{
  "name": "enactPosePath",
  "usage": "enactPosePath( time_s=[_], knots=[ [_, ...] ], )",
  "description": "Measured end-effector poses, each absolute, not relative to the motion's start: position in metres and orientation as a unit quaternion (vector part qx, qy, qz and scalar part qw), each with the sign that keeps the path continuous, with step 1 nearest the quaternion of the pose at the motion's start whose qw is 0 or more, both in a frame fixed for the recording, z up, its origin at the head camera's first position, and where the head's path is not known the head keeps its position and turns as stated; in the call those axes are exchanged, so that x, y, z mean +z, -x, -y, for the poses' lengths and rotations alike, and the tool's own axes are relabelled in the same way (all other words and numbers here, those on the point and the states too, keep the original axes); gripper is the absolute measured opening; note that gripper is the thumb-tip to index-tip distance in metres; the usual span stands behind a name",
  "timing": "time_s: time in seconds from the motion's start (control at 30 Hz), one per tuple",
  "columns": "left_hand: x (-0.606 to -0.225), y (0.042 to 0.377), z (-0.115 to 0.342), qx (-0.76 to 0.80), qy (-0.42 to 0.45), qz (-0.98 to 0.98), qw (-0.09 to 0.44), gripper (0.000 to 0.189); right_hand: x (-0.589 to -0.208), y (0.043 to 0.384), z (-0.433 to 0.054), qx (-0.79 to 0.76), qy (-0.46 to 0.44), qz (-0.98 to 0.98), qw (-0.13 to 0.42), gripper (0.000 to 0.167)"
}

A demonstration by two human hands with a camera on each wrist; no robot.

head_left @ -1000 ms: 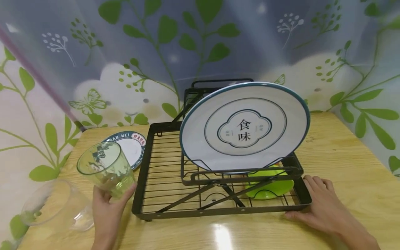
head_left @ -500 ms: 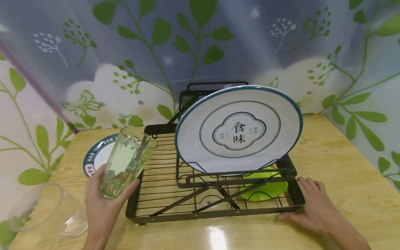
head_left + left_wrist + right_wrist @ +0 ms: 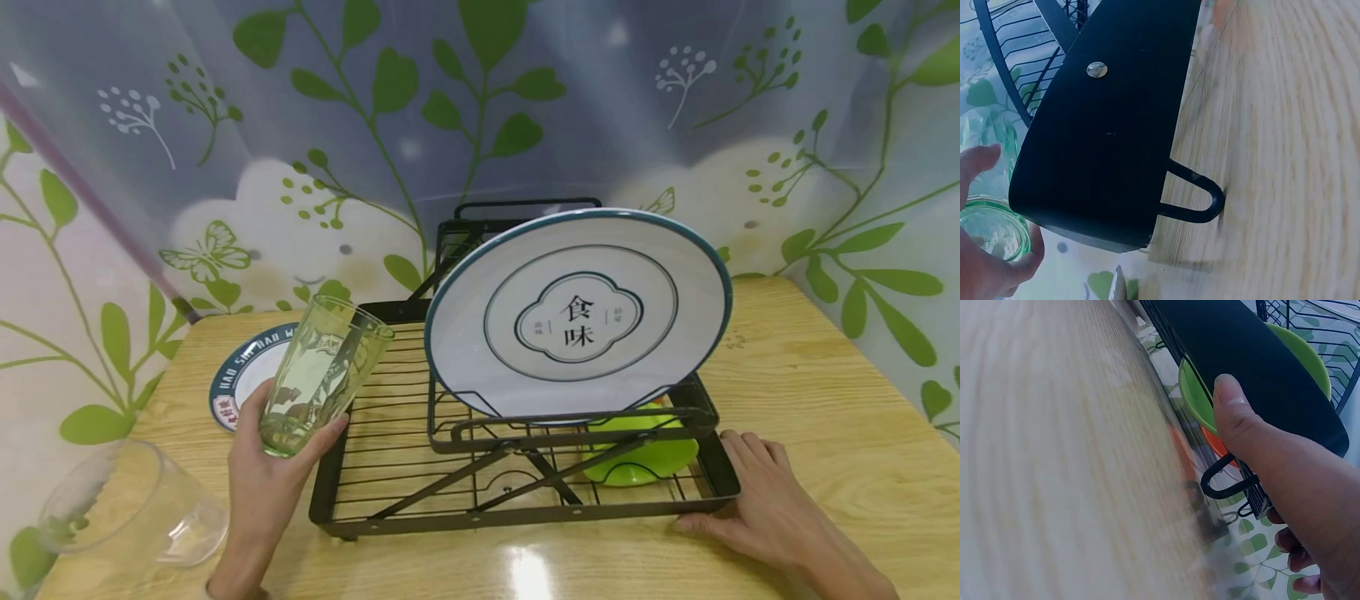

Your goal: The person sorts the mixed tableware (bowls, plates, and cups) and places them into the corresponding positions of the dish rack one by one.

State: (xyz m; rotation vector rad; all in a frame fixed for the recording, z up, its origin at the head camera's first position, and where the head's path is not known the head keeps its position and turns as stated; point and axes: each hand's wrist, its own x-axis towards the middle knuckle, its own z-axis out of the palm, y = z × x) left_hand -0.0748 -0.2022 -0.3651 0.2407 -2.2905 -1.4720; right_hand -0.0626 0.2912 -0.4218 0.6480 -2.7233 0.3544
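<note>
My left hand (image 3: 270,492) grips a pale green drinking glass (image 3: 315,379) near its base. The glass leans right, its mouth over the left end of the black dish rack (image 3: 525,518). In the left wrist view, the glass's base (image 3: 999,231) sits between thumb and fingers beside the rack's corner. My right hand (image 3: 765,508) holds the rack's front right corner, thumb on the front rail and fingers round the side, as the right wrist view also shows. A large white plate (image 3: 577,383) with a teal rim stands tilted in the rack's upper holder.
A green bowl (image 3: 637,462) lies in the rack's lower right, with something orange (image 3: 1215,442) by it. Left of the rack lies a smaller blue-rimmed plate (image 3: 243,379). A clear glass vessel (image 3: 191,533) rests at the lower left. A leaf-patterned curtain (image 3: 405,158) hangs behind the wooden table.
My left hand has raised the green glass and swung its mouth rightward, from over the small plate to over the rack's left edge. My right hand keeps its place on the rack corner.
</note>
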Motion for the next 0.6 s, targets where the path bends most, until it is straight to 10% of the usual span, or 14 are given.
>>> enactPosePath(
  time_s=[0.6],
  knots=[
    [-0.3618, 0.0764, 0.2023, -0.538, -0.099, 0.817, 0.182, 0.073, -0.4213, 0.062, -0.2884, 0.127, -0.223, 0.955, 0.15, 0.065]
  ],
)
